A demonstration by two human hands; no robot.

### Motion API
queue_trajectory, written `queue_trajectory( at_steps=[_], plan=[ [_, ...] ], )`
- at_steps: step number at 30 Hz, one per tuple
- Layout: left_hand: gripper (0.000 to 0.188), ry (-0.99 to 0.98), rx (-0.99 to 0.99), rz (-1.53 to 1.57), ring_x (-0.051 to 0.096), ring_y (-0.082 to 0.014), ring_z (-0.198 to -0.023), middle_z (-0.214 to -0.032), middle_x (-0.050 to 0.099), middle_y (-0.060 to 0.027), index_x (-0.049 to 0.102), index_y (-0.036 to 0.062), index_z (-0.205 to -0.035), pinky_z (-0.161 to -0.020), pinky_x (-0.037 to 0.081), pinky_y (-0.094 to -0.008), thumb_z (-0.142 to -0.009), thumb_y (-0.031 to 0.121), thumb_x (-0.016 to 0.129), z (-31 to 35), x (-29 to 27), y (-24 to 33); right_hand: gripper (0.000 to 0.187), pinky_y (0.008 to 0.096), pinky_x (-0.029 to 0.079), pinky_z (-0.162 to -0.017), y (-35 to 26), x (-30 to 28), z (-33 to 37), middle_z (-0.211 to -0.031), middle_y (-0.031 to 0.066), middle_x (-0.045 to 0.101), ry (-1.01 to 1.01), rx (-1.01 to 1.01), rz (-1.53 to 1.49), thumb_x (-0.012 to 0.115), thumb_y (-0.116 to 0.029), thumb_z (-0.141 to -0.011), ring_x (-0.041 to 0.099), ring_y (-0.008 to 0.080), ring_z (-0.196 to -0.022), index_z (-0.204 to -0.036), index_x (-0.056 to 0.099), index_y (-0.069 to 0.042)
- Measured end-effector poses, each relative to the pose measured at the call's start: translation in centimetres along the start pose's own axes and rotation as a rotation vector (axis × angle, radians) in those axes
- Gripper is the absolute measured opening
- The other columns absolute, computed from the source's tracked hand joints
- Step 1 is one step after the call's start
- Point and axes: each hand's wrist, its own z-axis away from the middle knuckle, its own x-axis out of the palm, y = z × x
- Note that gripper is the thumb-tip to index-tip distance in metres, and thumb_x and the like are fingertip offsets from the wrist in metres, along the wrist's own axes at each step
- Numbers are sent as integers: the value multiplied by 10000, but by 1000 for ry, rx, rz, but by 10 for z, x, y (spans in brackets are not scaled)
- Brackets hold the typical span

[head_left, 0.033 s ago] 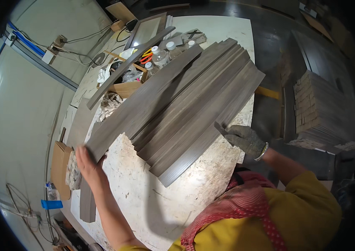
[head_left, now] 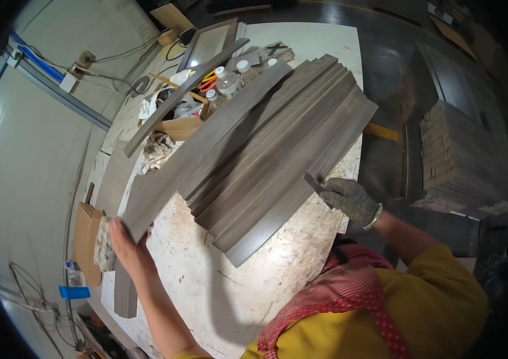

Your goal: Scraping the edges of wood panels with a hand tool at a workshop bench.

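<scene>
Planks (head_left: 278,149): long, grey-brown, fanned out.

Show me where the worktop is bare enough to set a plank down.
Bare board lies on the worktop near you, between the left hand and the plank fan's near ends. A second bare strip runs along the far edge beyond the planks, around. The far-left corner is crowded: cardboard box, bottles, rags.

We see one head-worn fisheye view, looking steeply down from close above our worktable (head_left: 218,299), its edges bending.
</scene>
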Motion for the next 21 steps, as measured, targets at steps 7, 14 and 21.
queue_trajectory(
  at_steps=[7, 14, 21],
  plan=[
    [423, 1, -369, 109, 548, -138, -675, -994, 591, -81, 501, 57, -1136, -493, 372, -209, -955, 439, 470, 125, -79, -43, 214, 230, 461, -601, -9, -13, 24, -710, -3, 567, 61, 123, -490, 603, -257, -917, 536, 73, -652, -886, 611, -45],
    [329, 10, -673, 256, 529, -99, -690, -922, 555, -34, 510, 78, -1074, -498, 396, -195, -969, 386, 456, 216, -68, -105, 169, 221, 420, -558, -18, -69, 50, -694, -2, 552, 150, 86, -432, 605, -216, -896, 495, 68, -589, -906, 586, -48],
    [481, -277, -797, 226, 650, -293, -880, -1055, 634, -198, 505, -34, -1145, -741, 549, -362, -980, 402, 389, 241, -55, -135, 221, 273, 451, -557, 13, -24, 47, -706, 36, 584, 163, 67, 103, 605, -207, -877, 544, 147, -602, -1006, 603, -27]
  ],
)
